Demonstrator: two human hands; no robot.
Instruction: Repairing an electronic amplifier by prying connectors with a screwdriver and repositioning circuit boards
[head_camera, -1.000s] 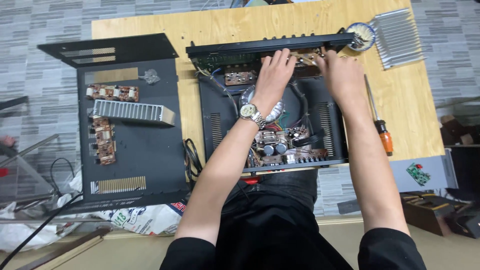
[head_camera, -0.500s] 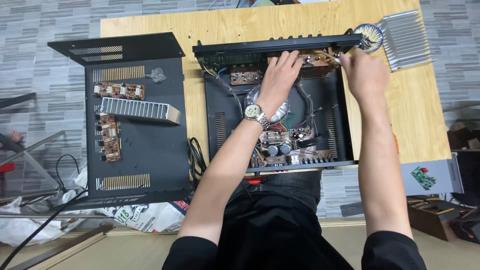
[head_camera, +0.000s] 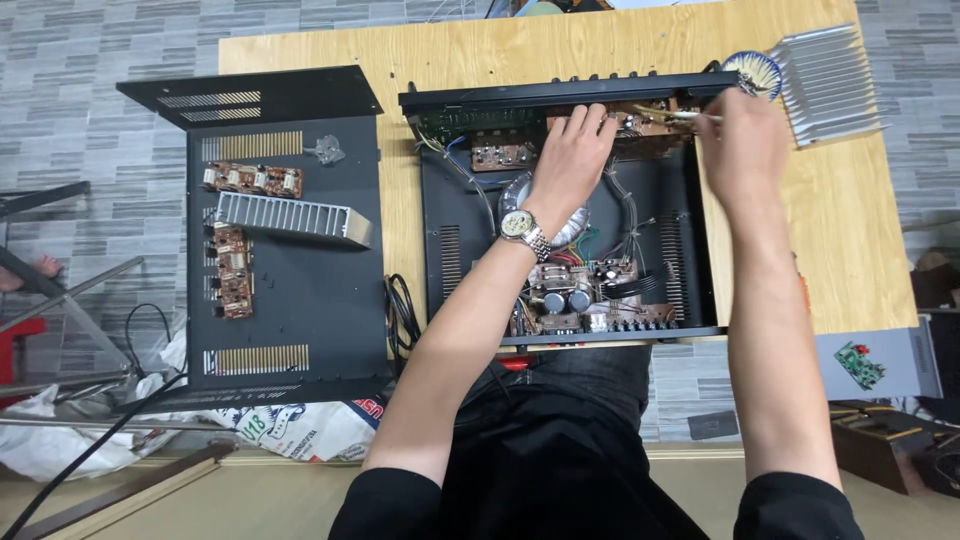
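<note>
A wooden table stands on grey tiled floor.

Two bare hands, left hand and right hand, no gloves, no rings visible. Forearms bare up to near the elbows. Short black fabric sleeves cover the upper arms at the bottom edge of the view, one on each side. Left wrist carries a round silver metal wristwatch with a pale dial on a silver link bracelet. Right wrist bare. Dark black trousers show between the arms, cloth slightly creased.
</note>
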